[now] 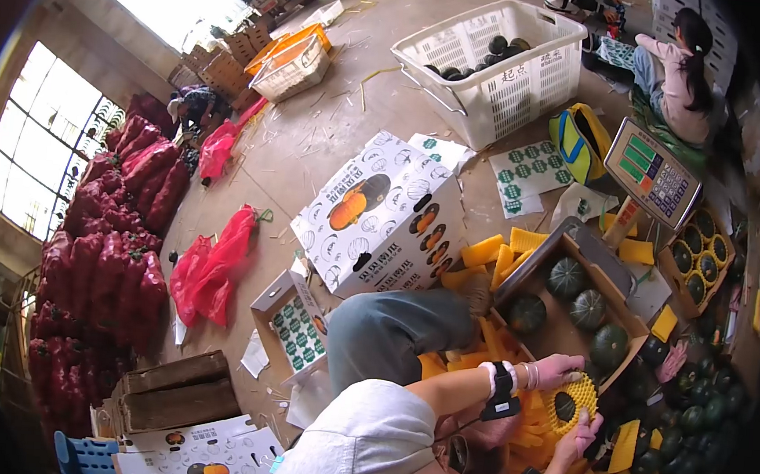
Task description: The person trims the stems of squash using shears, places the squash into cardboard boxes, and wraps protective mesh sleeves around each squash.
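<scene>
A dark green pumpkin in a yellow foam net is between my two hands. My left hand, in a pink glove, is closed over its upper side. Below and to the right, my right hand grips the lower edge of the net. Just beyond them is an open cardboard box with several bare green pumpkins in it. Loose yellow foam nets lie under and around my forearms.
A scale display rises behind the box. Loose pumpkins are heaped at right, near a box of netted ones. A printed carton, a white crate, red sacks and a seated person are farther off.
</scene>
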A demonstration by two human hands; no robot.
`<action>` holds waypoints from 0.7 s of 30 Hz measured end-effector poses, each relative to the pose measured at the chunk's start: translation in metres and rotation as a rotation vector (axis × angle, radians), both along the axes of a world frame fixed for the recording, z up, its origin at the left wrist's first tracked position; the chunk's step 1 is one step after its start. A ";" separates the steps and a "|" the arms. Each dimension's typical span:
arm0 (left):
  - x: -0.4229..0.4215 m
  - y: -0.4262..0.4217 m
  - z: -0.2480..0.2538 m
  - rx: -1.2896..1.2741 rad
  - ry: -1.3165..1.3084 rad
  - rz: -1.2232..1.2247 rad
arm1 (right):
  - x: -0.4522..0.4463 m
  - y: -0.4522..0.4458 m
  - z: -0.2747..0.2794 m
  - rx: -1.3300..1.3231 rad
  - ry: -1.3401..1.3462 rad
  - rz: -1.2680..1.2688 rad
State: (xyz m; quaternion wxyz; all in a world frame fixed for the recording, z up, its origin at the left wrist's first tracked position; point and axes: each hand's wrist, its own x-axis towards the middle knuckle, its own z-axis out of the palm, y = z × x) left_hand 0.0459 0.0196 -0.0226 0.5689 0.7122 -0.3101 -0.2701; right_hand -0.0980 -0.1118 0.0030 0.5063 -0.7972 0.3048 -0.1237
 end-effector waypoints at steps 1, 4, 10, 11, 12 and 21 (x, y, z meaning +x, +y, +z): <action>0.000 -0.001 0.000 -0.006 -0.004 -0.005 | 0.002 -0.004 -0.010 -0.043 -0.053 0.013; 0.005 -0.002 0.015 -0.038 0.010 0.016 | 0.007 -0.014 -0.023 0.026 -0.093 0.006; 0.006 -0.014 -0.004 -0.045 0.205 0.187 | 0.014 -0.020 -0.019 -0.475 -0.102 -0.030; 0.007 -0.016 -0.015 -0.045 0.153 0.214 | 0.014 -0.019 -0.038 -0.453 -0.188 -0.164; 0.012 -0.017 -0.015 -0.026 0.058 0.202 | 0.022 -0.017 -0.035 -0.355 -0.222 -0.280; 0.023 -0.013 -0.052 -0.163 0.696 0.175 | 0.031 -0.016 -0.059 0.264 -0.420 -0.463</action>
